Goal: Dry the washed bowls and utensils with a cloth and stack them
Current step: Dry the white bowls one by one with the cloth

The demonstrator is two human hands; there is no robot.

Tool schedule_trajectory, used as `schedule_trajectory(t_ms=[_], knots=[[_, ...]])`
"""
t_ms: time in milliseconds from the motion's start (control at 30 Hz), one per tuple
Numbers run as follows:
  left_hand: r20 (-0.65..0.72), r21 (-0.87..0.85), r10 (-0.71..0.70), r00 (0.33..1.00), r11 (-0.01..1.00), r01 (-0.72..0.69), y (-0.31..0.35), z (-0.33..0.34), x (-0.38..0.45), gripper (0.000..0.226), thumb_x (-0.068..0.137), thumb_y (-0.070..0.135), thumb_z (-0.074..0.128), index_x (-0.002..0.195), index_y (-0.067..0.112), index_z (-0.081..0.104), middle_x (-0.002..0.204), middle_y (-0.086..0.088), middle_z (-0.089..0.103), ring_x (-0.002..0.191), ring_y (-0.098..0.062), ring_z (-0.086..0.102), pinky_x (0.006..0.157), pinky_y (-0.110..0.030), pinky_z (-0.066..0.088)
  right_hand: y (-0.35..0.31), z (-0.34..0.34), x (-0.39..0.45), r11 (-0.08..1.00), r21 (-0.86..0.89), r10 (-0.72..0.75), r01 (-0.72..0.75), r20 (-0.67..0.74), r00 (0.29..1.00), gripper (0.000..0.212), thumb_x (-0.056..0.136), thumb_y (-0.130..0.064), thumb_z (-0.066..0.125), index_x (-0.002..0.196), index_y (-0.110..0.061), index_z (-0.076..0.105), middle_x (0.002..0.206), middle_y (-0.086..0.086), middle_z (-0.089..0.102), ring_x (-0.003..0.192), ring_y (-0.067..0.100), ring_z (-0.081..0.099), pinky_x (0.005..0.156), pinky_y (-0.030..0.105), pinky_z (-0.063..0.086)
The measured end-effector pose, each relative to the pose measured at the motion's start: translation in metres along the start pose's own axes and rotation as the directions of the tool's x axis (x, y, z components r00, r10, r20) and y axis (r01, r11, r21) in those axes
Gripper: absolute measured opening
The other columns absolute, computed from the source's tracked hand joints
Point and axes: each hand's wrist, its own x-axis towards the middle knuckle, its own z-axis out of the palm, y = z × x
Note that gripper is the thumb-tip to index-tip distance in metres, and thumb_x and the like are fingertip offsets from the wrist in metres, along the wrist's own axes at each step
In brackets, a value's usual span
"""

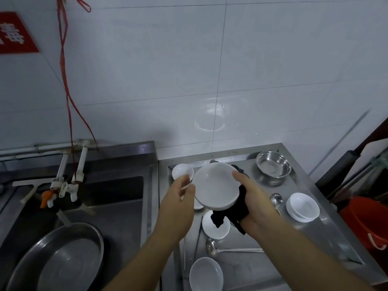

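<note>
At nine o'clock a wide steel pan (60, 259) sits in the sink (117, 206), white taps (69, 185) above it. The left hand (180, 198) has its grip curled on the left rim of the big white bowl (216, 185), held up over the counter (304, 208). The right hand (256, 198) grips the bowl's right edge through a dark cloth (235, 213), thumb on the rim. Crowding underneath: a small white bowl (182, 171) at eleven o'clock, a white dish (214, 229) partly hidden by the cloth, a ladle (228, 248), another white bowl (205, 274) at six. Right of the hands, a steel bowl (273, 166) at one o'clock, a spoon (275, 199), stacked white bowls (302, 206), then an orange bucket (369, 223) at three.
</note>
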Motion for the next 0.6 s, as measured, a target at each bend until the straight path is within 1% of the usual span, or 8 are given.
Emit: schedule_trajectory(t_ms=[67,133,167,233,333,433,500,600], knots=[[0.038,-0.168,-0.100,0.994,0.980,0.105,0.000,0.004,0.002,0.032,0.109,0.030,0.050,0.139,0.032,0.062,0.126,0.008,0.072,0.106,-0.012,0.072,0.097,-0.037,0.061,0.000,-0.009,0.003,1.000,0.009,0.026,-0.026,-0.011,1.000,0.055,0.089,-0.039,0.074,0.129,-0.002,0.066,0.114,0.036,0.066,0.083,0.055,0.050,0.079,0.060,0.036],[0.104,-0.337,-0.173,0.979,0.920,0.199,0.004,0.009,0.000,0.026,0.109,0.022,0.051,0.124,0.029,0.071,0.113,0.002,0.079,0.098,-0.016,0.077,0.084,-0.033,0.065,0.000,-0.015,0.005,0.999,0.013,0.045,-0.044,-0.024,0.999,0.070,0.079,-0.042,0.081,0.132,0.000,0.064,0.110,0.032,0.067,0.089,0.051,0.050,0.082,0.057,0.034],[0.137,-0.402,-0.200,0.970,0.884,0.240,0.006,0.011,-0.001,0.025,0.108,0.019,0.052,0.120,0.027,0.073,0.108,0.001,0.081,0.096,-0.017,0.078,0.078,-0.030,0.065,-0.001,-0.019,0.005,0.999,0.018,0.046,-0.045,-0.040,0.998,0.073,0.075,-0.042,0.083,0.133,-0.002,0.064,0.113,0.032,0.067,0.090,0.050,0.052,0.081,0.057,0.036],[0.186,-0.465,-0.233,0.955,0.835,0.294,0.009,0.016,0.000,0.022,0.107,0.016,0.056,0.115,0.024,0.075,0.102,0.001,0.082,0.092,-0.020,0.079,0.072,-0.030,0.064,-0.003,-0.028,0.005,0.999,0.041,0.037,-0.035,-0.046,0.998,0.065,0.078,-0.039,0.082,0.133,-0.008,0.066,0.127,0.037,0.064,0.088,0.054,0.057,0.073,0.058,0.042],[0.248,-0.461,-0.247,0.937,0.821,0.338,0.009,0.029,0.002,0.018,0.105,0.017,0.061,0.114,0.023,0.075,0.104,-0.003,0.081,0.095,-0.024,0.079,0.074,-0.034,0.065,-0.007,-0.048,0.006,1.000,0.010,0.014,-0.013,-0.051,0.999,0.048,0.082,-0.037,0.079,0.125,-0.017,0.072,0.139,0.036,0.057,0.084,0.053,0.056,0.066,0.056,0.039],[0.272,-0.436,-0.245,0.930,0.830,0.346,0.009,0.048,0.005,0.021,0.103,0.014,0.064,0.120,0.019,0.075,0.109,-0.006,0.080,0.099,-0.025,0.079,0.077,-0.037,0.065,-0.017,-0.074,0.009,0.999,-0.040,-0.022,0.017,-0.108,0.994,0.025,0.095,-0.028,0.071,0.119,-0.024,0.075,0.123,0.031,0.066,0.072,0.047,0.060,0.057,0.052,0.043],[0.269,-0.415,-0.249,0.930,0.842,0.345,0.010,0.064,0.008,0.022,0.103,0.013,0.064,0.120,0.017,0.076,0.109,-0.007,0.080,0.100,-0.025,0.078,0.079,-0.040,0.066,-0.023,-0.093,0.013,0.995,-0.093,-0.057,0.044,-0.142,0.988,0.025,0.095,-0.026,0.073,0.120,-0.026,0.074,0.109,0.029,0.068,0.063,0.042,0.058,0.054,0.045,0.046],[0.273,-0.374,-0.257,0.927,0.860,0.348,0.012,0.092,0.015,0.020,0.102,0.014,0.064,0.118,0.016,0.076,0.105,-0.005,0.081,0.099,-0.025,0.078,0.084,-0.044,0.066,-0.034,-0.125,0.022,0.977,-0.195,-0.133,0.091,-0.215,0.968,0.039,0.082,-0.032,0.085,0.118,-0.024,0.073,0.083,0.021,0.062,0.057,0.035,0.052,0.056,0.044,0.040]])
